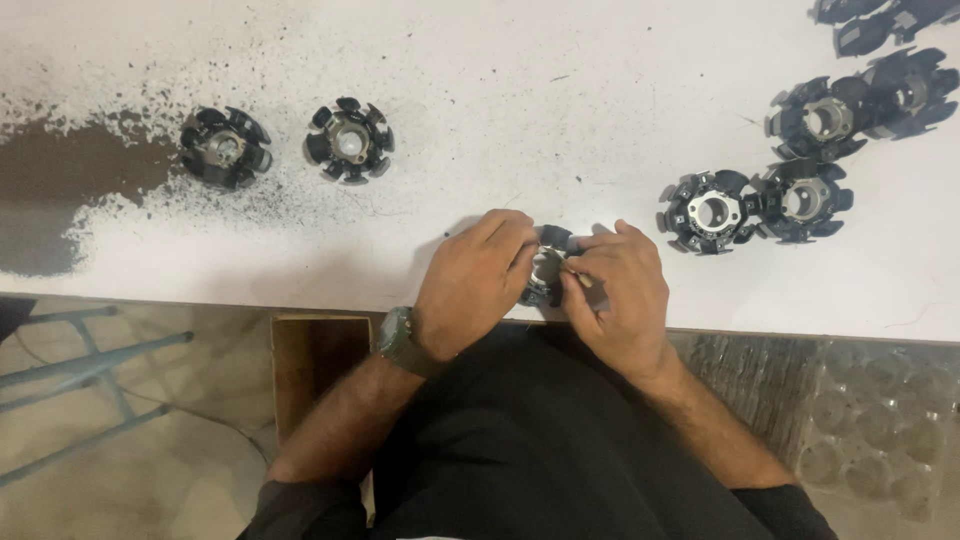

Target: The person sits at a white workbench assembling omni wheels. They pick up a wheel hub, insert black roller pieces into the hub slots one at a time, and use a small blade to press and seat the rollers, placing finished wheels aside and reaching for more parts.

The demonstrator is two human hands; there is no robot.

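Observation:
A black toothed ring part with a metal centre (548, 262) sits at the near edge of the white table (560, 110), gripped between both hands. My left hand (475, 282) wraps its left side, with a dark watch (397, 340) on that wrist. My right hand (622, 290) covers its right side and pinches something small and thin against it; what that is I cannot tell. Most of the part is hidden by my fingers.
Two similar black ring parts (225, 146) (349, 141) lie at the far left, near a worn dark patch (60, 190) with black specks. Several more (712, 211) (818, 117) cluster at the right. A wooden box (315, 365) and metal frame (90, 385) stand below the table edge.

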